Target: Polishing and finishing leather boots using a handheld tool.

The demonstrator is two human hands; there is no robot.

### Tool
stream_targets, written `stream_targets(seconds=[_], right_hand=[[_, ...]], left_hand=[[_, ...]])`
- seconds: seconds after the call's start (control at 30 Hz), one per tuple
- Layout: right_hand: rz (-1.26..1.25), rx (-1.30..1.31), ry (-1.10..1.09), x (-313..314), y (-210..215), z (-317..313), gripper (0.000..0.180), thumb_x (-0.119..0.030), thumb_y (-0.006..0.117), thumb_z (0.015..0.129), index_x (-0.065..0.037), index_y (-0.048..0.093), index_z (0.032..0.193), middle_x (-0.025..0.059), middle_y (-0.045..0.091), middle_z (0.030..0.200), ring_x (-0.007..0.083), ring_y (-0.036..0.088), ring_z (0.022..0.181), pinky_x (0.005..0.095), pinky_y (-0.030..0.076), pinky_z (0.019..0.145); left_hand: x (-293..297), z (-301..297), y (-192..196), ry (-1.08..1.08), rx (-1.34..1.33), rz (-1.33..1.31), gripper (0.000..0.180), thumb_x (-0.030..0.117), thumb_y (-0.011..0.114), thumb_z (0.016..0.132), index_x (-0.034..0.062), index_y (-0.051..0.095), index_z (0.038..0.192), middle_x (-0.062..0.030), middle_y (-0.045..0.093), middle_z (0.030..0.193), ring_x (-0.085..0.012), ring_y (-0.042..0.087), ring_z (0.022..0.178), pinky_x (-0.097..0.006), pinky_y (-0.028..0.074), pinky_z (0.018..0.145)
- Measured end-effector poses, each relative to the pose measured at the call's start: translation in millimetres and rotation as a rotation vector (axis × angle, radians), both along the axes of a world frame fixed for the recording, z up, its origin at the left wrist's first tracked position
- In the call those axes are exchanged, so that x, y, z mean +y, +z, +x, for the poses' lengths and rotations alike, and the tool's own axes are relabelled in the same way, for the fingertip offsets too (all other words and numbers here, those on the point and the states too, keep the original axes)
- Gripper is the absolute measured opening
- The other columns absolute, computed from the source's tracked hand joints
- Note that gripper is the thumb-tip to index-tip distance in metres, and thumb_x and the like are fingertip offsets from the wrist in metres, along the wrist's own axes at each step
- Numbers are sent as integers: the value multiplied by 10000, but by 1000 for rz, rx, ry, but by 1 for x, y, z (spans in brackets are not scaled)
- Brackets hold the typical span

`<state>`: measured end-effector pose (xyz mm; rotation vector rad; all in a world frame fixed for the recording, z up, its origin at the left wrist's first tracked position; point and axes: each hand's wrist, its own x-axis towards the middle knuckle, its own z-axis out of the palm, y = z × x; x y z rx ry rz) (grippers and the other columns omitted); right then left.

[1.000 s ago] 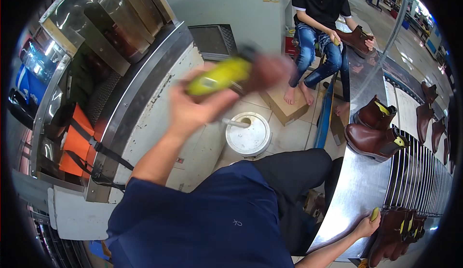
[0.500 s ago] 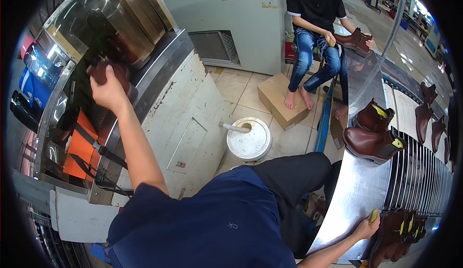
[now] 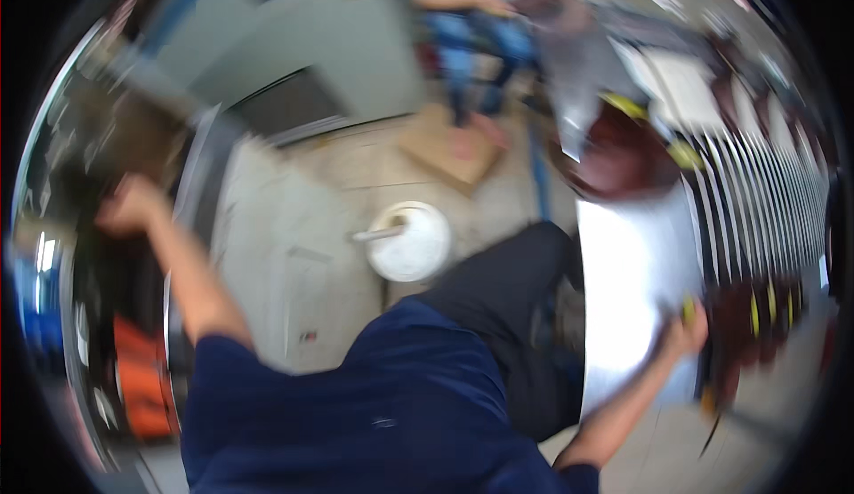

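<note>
The whole view is smeared with motion, so a lot here is hard to pin down. The person's left hand (image 3: 132,205) is stretched out to their left, up against the dark opening of a shiny metal-fronted machine (image 3: 53,254); whether that hand is closed on anything or spread out I cannot tell through the blur. Their right hand (image 3: 683,332) reaches down to the right, resting at the edge of a polished steel table (image 3: 623,263), right beside a dark brown boot with yellow tags (image 3: 743,321); the fingers look curled toward the boot, but I cannot say whether they have it gripped. Another reddish-brown boot (image 3: 627,152) stands farther up on the slatted conveyor (image 3: 765,200). A white bucket with a stick in it (image 3: 411,240) sits on the floor between the machine and the table. To my eye the left hand is busy at the machine while the right goes for the near boot; the next move would call for a firm hold on it.
</note>
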<state>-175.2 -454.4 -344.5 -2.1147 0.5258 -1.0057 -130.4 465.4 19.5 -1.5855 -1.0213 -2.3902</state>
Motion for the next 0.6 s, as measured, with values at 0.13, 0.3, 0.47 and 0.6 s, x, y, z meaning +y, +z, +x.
stream_targets(seconds=[0.13,0.3,0.47,0.6], right_hand=[[-403,114,-196,6,11,-8,253,-30,726,699,-50,735,951,138,725,928,342,683,905,443,528,825],[-420,222,-250,10,20,-7,269,-35,640,712,-108,707,962,83,701,935,323,651,924,445,504,820],[-370,231,-252,35,26,-24,262,2,623,736,-96,697,968,121,692,1038,352,638,1037,462,494,900],[-336,402,-267,104,29,-77,346,3,657,753,-96,683,1083,147,623,1285,336,539,1298,559,376,1120]], left_hand=[[-112,70,-67,-226,147,456,485,172,785,850,-56,580,1225,-231,628,1238,-362,632,1098,-457,529,941],[-345,180,-220,-1334,795,181,458,126,739,934,10,578,1347,-126,624,1301,-249,620,1158,-380,510,990],[-591,221,-281,-2466,1091,-180,568,138,755,941,14,523,1444,-148,628,1339,-199,600,1239,-321,454,1061],[-691,249,-282,-2059,1221,40,895,485,860,780,-57,535,1414,-246,634,1344,-337,598,1274,-390,450,1072]])
